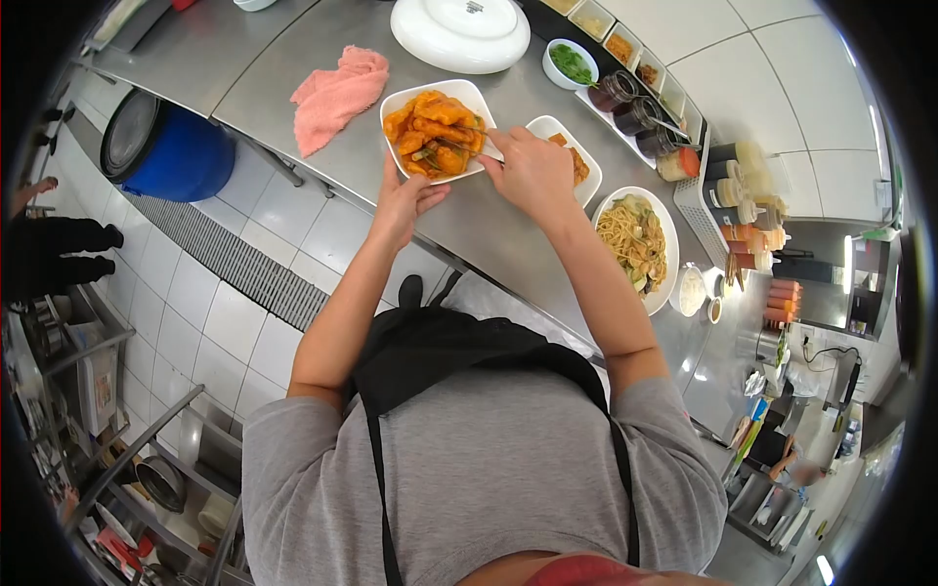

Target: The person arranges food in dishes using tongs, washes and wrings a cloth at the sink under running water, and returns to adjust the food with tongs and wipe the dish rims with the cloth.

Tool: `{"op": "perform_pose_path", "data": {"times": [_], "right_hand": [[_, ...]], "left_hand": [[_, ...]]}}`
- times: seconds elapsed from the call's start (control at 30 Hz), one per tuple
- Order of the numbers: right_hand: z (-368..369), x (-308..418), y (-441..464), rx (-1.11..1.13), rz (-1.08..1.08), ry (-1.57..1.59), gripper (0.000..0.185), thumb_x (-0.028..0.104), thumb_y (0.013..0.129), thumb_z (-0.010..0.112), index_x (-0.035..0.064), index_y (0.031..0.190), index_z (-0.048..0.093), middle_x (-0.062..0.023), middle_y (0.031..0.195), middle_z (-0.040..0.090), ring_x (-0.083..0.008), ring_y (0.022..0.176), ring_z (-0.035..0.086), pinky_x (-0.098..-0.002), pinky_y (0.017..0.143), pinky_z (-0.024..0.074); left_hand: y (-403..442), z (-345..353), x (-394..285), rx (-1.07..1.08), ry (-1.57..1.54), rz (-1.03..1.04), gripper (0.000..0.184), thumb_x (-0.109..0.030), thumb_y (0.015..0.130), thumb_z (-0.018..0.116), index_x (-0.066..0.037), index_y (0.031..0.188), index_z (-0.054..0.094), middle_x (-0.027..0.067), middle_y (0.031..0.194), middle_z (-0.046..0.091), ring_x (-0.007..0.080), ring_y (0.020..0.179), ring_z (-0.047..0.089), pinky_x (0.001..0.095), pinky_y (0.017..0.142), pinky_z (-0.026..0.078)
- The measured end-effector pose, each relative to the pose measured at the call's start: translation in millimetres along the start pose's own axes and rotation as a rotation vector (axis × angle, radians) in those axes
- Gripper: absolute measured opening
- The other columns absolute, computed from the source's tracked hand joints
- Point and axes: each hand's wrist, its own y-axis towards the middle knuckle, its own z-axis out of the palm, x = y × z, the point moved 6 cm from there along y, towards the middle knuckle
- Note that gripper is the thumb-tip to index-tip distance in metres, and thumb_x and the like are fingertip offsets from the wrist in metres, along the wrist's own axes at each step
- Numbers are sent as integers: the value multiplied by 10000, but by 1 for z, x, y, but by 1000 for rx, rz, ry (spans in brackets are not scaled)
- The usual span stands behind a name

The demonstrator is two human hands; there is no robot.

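A square white bowl [472,96] of orange, sauce-coated pieces rests on the steel counter, at the upper middle of the head view. My left hand [401,207] grips its near edge, thumb up along the side and fingers at the lower rim. Over the bowl's right side, my right hand [535,171] is closed around a slim utensil [490,151] whose end reaches into the food; its exact kind is hidden. Partly behind that hand sits a second white dish [585,190] with orange-brown food. An oval plate of noodles [633,239] stands beside my right forearm.
A pink cloth [337,98] lies left of the bowl, and an upturned white plate [459,34] lies beyond it. Herbs in a bowl [571,64], sauce jars [637,115] and squeeze bottles [733,195] line the wall. A blue barrel [186,151] stands on the floor.
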Motion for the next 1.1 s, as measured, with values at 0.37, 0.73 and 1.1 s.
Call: {"op": "perform_pose_path", "data": {"times": [0.37, 0.73, 1.1], "right_hand": [[-42, 21, 53, 81, -332, -43, 281, 313, 703, 666, 149, 930, 644, -34, 764, 596, -231, 680, 599, -343, 578, 477], [-11, 54, 110, 260, -770, -347, 210, 270, 712, 657, 111, 845, 621, -20, 790, 607, -223, 711, 614, -351, 591, 483], [-63, 11, 54, -146, -795, -177, 283, 214, 741, 632, 125, 1004, 583, 2, 718, 541, -172, 602, 554, -303, 487, 436]], "left_hand": [[-9, -19, -7, 8, 79, -4, 735, -70, 834, 425, -93, 1392, -52, 207, 1072, 549, 265, 877, 613, 299, 738, 508], [-28, -31, -10, -12, 76, 8, 632, -79, 835, 421, -14, 1369, 90, 219, 1075, 550, 248, 901, 596, 292, 769, 494], [-27, -37, -11, -17, 66, 4, 625, -85, 831, 442, -1, 1360, 121, 207, 1075, 553, 235, 890, 603, 281, 758, 498]]}}
